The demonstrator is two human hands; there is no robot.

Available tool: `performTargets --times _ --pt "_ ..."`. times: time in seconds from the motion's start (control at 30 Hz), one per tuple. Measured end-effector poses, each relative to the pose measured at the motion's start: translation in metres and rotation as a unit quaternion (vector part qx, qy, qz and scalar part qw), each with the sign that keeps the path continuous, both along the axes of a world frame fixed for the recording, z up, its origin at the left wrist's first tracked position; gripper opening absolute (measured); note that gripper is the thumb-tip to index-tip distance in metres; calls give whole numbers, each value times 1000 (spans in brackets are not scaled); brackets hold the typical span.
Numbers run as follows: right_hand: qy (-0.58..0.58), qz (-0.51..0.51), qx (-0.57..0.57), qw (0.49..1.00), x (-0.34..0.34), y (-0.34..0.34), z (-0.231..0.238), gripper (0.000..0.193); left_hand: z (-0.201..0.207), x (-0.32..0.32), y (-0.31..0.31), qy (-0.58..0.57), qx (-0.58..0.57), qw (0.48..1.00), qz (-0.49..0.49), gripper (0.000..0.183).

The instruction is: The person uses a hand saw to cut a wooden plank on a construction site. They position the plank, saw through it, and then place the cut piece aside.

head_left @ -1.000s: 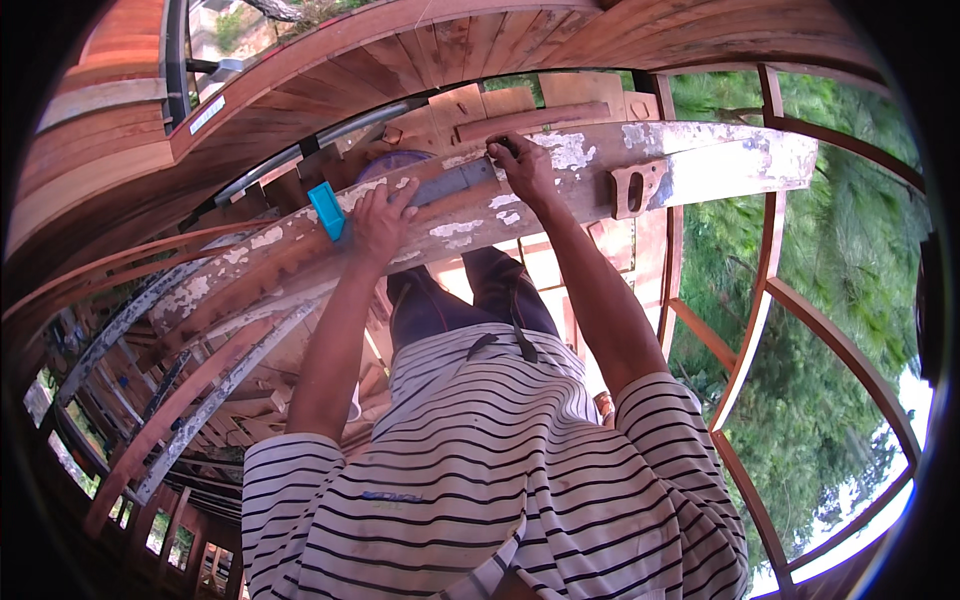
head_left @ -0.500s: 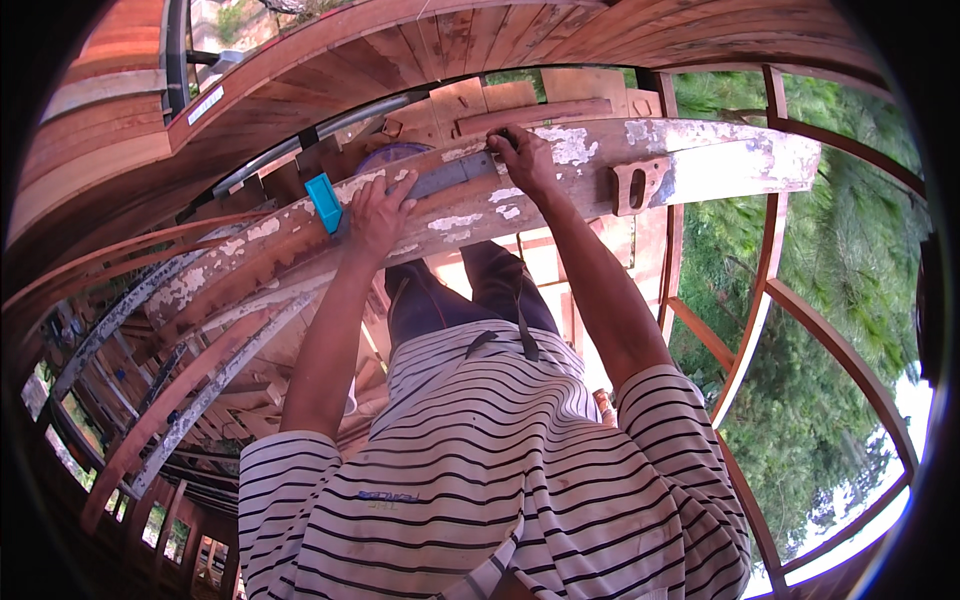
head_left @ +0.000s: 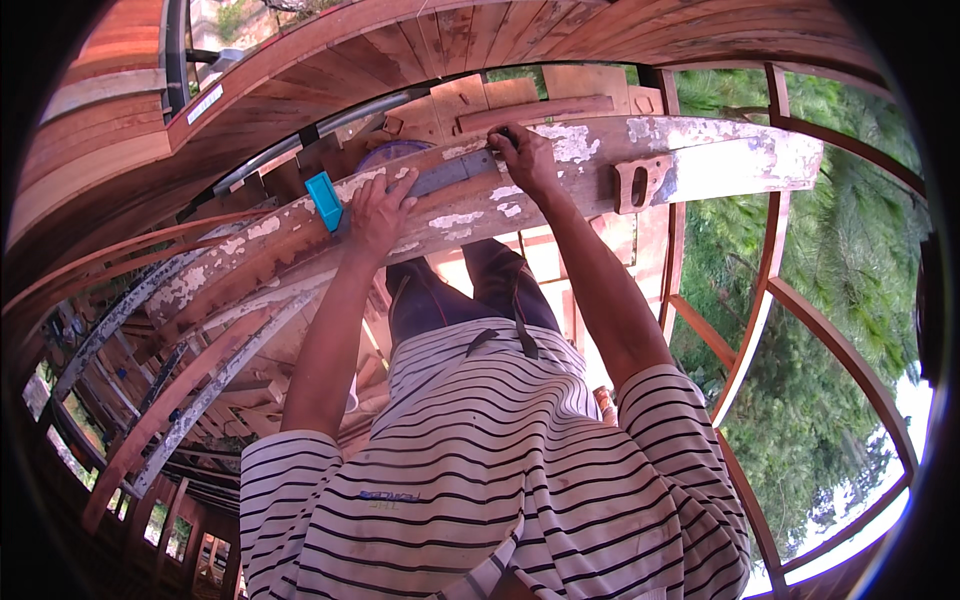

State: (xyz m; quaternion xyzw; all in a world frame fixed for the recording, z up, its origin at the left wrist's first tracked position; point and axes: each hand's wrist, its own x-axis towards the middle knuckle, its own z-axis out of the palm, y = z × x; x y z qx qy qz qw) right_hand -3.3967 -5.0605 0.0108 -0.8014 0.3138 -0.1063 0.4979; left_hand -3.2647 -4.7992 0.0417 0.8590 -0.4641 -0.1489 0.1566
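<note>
A long wooden plank (head_left: 440, 225) with flaking white paint lies across in front of me. On it rests a try square with a turquoise stock (head_left: 323, 200) and a grey metal blade (head_left: 452, 174). My left hand (head_left: 377, 213) holds the square down, its fingers over the blade near the stock. At the blade's far end my right hand (head_left: 524, 158) is closed in a pinch at the plank's far edge. A small dark thing shows at its fingertips, too small to name. Farther right, a handsaw with a wooden handle (head_left: 640, 185) and a bright blade (head_left: 730, 165) lies on the plank.
A curved wall of wooden boards (head_left: 370, 62) rises beyond the plank. Behind it lie flat board pieces (head_left: 460, 105) and a purple round rim (head_left: 385, 152). Paint-marked beams (head_left: 215, 395) slant at the left. A wooden frame (head_left: 770, 250) stands at the right before greenery.
</note>
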Motion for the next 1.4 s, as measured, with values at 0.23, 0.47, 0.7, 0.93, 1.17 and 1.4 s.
performTargets --times 0.23,0.47,0.7,0.93,1.17,1.4 --pt "-9 -28 -22 999 2 6 -9 21 1 1 -1 -1 5 1000 1 54" --pt "-175 -243 280 912 -10 20 13 24 17 -3 -5 57 -30 997 45 48" --pt "56 -22 185 981 -121 80 34 40 14 -46 -52 394 -164 846 320 30" --pt "12 -178 474 862 -160 114 27 38 -14 -81 -112 501 -132 768 377 29" --pt "-1 -184 471 863 -167 103 4 36 11 -62 -100 45 -89 986 137 75" --pt "9 -200 490 848 -171 113 -7 36 -32 -73 -90 -5 2 999 49 84"
